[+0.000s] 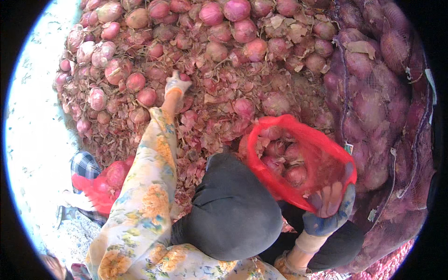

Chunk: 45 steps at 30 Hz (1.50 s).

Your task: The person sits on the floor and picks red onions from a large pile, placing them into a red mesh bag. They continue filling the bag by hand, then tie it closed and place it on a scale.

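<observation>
A wide heap of red onions and loose dry skins spreads before me. My left hand, in a pale glove, reaches far out onto the heap with its fingers on a small red onion. At the lower right, my right hand, in a blue-and-white glove, holds the near rim of a red mesh bag. The bag's mouth gapes upward, and several onions lie inside it. Part of the right hand shows through the mesh.
Large filled purple mesh sacks are stacked along the right side. My dark-clad knee rises between my arms. At the lower left are another person's checked sleeve and a red mesh bag of onions. Onion skins cover the middle ground.
</observation>
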{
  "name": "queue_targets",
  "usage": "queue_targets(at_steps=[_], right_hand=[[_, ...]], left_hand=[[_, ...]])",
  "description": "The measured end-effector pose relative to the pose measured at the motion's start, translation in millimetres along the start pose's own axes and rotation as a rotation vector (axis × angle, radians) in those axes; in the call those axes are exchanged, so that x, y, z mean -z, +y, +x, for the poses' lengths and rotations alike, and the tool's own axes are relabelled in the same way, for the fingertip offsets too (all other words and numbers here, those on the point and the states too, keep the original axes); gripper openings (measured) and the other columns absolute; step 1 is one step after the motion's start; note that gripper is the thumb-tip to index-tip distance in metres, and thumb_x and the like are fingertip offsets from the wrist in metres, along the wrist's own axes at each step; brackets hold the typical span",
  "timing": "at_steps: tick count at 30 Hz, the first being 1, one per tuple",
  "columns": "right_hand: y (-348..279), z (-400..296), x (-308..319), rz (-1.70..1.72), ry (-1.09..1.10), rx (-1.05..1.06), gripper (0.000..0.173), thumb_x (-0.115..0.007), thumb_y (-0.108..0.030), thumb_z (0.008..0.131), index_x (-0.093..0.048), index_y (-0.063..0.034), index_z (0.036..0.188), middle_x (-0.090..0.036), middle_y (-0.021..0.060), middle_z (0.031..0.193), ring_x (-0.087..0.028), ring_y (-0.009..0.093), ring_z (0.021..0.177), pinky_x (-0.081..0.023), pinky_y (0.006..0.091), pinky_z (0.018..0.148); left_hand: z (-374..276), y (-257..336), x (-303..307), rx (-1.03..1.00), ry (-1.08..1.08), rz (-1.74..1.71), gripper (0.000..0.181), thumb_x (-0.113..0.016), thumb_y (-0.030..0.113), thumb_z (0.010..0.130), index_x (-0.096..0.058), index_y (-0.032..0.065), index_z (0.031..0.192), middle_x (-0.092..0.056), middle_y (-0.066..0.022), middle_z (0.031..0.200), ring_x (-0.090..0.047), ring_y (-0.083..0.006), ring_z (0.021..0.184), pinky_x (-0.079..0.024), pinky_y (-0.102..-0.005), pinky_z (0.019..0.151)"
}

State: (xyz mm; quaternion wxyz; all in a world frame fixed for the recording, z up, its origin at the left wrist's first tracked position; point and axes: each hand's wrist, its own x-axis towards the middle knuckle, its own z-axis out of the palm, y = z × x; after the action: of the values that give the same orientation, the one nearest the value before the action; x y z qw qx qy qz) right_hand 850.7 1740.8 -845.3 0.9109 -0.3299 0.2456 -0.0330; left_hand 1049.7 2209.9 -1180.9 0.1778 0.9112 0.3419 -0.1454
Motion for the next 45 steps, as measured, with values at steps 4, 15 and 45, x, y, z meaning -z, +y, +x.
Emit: queue_targets(at_steps=[4, 15, 45], right_hand=[[21.4, 6.3, -21.7, -0.084, 0.161, -0.088, 0.054, -0.050, -0.030, 0.108, -0.040, -0.0031, 0.154, -0.036, -0.0033, 0.064, -0.033, 0.009, 0.052, -0.031, 0.0287, 0.052], [-4.1, -7.5, -3.7, -0.054, -0.044, 0.002, 0.057, -0.046, -0.026, 0.109, -0.032, -0.0033, 0.159, -0.032, -0.0027, 0.071, -0.034, 0.008, 0.060, -0.034, 0.0263, 0.054], [10.7, 0.9, -4.9, -0.031, 0.126, -0.126, 0.054, -0.046, -0.029, 0.109, -0.039, -0.0027, 0.156, -0.042, -0.0039, 0.068, -0.038, 0.008, 0.058, -0.037, 0.0257, 0.054]], left_hand=[[-95.3, 35.7, 20.0, -0.133, -0.179, -1.057, 0.086, -0.081, 0.040, 0.085, -0.041, 0.0046, 0.152, -0.067, -0.0169, 0.126, -0.068, -0.0225, 0.102, -0.055, -0.0337, 0.093], [-160.9, 139.7, -69.7, -0.969, -0.260, 0.425, 0.079, -0.080, 0.041, 0.082, -0.049, 0.0112, 0.149, -0.059, -0.0223, 0.140, -0.059, -0.0309, 0.127, -0.052, -0.0419, 0.103], [-171.1, 167.8, -2.7, -0.331, -0.740, -1.594, 0.034, -0.056, 0.025, 0.105, -0.064, 0.0014, 0.127, -0.072, -0.0091, 0.116, -0.069, -0.0214, 0.104, -0.054, -0.0350, 0.094]])
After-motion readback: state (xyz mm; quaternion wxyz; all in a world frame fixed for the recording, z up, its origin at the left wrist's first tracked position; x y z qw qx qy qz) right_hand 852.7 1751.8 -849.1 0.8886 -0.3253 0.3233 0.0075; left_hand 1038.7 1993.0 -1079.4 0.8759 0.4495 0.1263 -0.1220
